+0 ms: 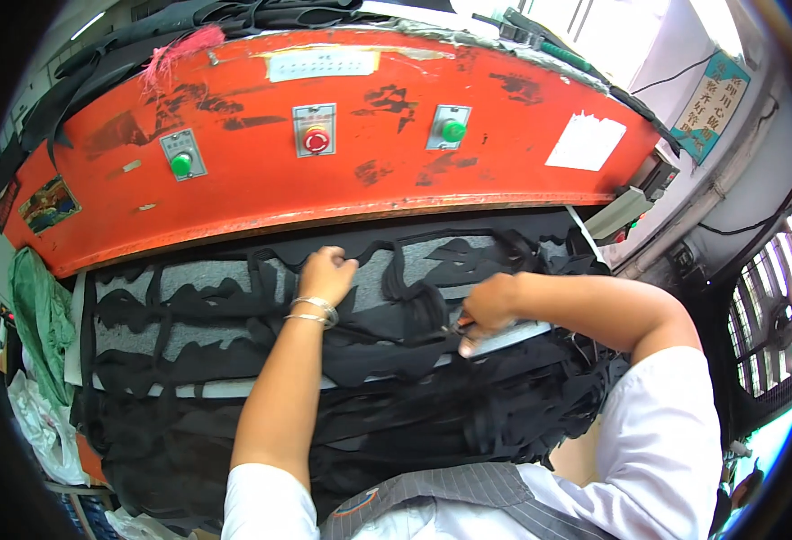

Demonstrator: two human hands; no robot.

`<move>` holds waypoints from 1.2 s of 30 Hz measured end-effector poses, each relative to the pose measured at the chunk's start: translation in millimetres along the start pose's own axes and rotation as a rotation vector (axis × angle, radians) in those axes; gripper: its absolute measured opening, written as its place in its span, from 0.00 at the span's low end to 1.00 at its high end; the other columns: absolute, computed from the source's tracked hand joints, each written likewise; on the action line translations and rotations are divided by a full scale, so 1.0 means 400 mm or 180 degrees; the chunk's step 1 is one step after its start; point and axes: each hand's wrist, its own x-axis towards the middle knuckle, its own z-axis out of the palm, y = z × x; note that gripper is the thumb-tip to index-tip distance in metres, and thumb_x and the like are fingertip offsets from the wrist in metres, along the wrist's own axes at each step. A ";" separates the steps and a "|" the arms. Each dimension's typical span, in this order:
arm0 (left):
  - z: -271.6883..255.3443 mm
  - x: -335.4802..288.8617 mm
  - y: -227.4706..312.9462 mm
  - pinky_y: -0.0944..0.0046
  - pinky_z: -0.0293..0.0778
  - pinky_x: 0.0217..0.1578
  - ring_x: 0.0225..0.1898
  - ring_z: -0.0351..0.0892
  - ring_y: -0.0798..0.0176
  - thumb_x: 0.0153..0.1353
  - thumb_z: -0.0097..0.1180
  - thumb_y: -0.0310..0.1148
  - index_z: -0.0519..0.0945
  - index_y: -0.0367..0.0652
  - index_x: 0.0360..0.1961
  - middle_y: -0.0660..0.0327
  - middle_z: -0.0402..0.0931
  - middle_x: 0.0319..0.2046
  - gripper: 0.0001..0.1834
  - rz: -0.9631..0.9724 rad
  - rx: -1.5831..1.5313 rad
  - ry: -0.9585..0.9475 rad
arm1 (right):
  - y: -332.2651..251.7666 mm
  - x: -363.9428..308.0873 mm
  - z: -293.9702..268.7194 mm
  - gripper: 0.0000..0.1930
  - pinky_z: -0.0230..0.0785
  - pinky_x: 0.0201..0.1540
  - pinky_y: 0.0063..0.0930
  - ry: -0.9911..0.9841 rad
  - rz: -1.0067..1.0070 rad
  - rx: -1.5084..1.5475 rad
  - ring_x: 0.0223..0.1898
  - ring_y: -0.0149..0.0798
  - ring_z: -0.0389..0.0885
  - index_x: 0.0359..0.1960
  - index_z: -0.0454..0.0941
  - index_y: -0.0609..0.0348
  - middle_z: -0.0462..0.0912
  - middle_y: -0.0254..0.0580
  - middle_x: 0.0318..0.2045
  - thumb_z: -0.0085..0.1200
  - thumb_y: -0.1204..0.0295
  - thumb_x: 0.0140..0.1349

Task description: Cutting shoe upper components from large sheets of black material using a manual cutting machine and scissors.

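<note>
A perforated black sheet (207,369), cut into wavy strips with openings between them, lies over a grey felt-like surface (199,337). My left hand (326,277), with bangles at the wrist, is closed at the upper middle of the sheet. Its fingers pinch a thin black strip (373,249) there. Lower and to the right, my right hand (490,309) is closed and blurred by motion. A small dark and orange thing (461,321) shows at its fingertips, too smeared to name. Loose black cut pieces (454,261) lie between and beyond the hands.
A red machine beam (243,180) spans the far side, with two green buttons (452,131) and a red one (316,139). Black strips (396,432) hang in a heap at the near edge. Green cloth (40,315) hangs left; a fan (778,315) stands right.
</note>
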 end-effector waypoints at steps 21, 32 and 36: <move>0.315 -0.162 0.265 0.58 0.79 0.38 0.34 0.81 0.59 0.63 0.53 0.34 0.79 0.37 0.41 0.56 0.80 0.33 0.12 -0.1950 -0.3152 0.0146 | 0.422 0.134 0.043 0.61 0.68 0.42 0.44 -0.0330 -0.0914 0.2355 0.38 0.46 0.73 0.47 0.67 0.68 0.71 0.56 0.41 0.35 0.16 0.31; 0.314 -0.197 0.275 0.59 0.70 0.48 0.48 0.76 0.47 0.53 0.59 0.48 0.76 0.25 0.46 0.41 0.77 0.43 0.32 -0.1453 0.0169 -0.0044 | 0.335 0.086 0.062 0.47 0.66 0.19 0.32 0.0682 -0.0993 0.1474 0.15 0.35 0.67 0.19 0.70 0.61 0.63 0.36 0.15 0.32 0.20 0.43; 0.361 -0.196 0.289 0.56 0.71 0.50 0.49 0.76 0.42 0.46 0.64 0.53 0.78 0.26 0.43 0.38 0.76 0.44 0.36 -0.1353 0.0829 -0.0281 | 0.389 0.045 0.070 0.49 0.65 0.24 0.32 0.0293 -0.0448 0.1128 0.21 0.36 0.67 0.24 0.71 0.64 0.66 0.38 0.20 0.32 0.19 0.41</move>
